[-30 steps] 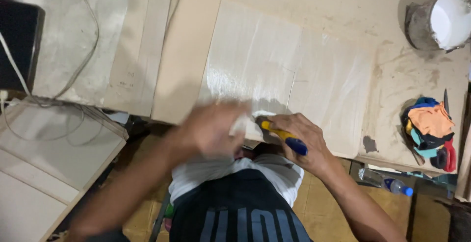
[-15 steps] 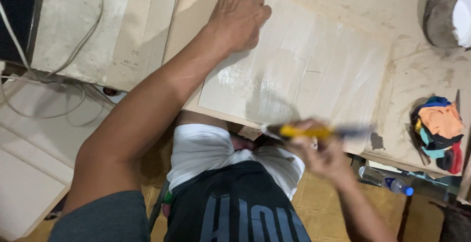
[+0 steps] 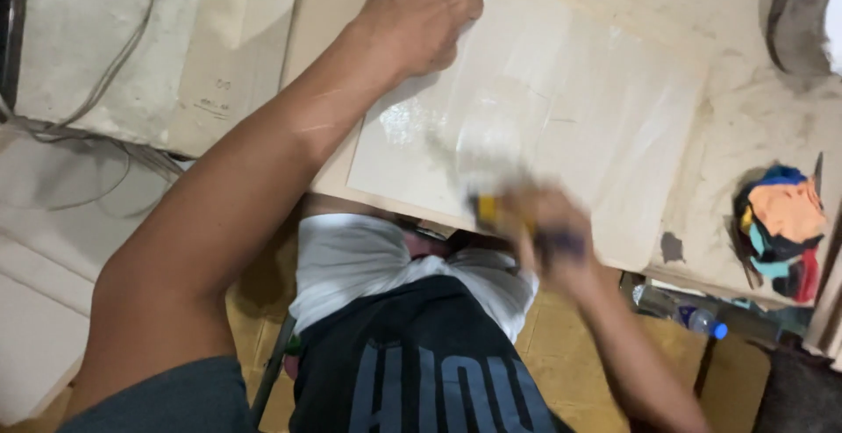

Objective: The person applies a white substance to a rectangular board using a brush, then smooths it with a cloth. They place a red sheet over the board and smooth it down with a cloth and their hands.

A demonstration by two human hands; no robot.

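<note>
Left hand flat, fingers spread, pressing the far-left corner of the pale glossy sheet on the workbench. Sheet wet-looking at centre. Right hand, blurred, closed around yellow-handled brush at sheet's near edge. Bundle of coloured rags at the right.

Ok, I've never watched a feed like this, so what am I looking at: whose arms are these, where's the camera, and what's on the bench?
There is no machine: a person works with bare hands, filmed by one camera on their head, looking down. The left hand presses flat on a pale, glossy rectangular board lying on a dusty workbench. The right hand, blurred by motion, grips a tool with a yellow and blue handle at the board's near edge. To the right lies a bundle of colourful rags; a plastic bottle with a blue cap sits below.
</note>
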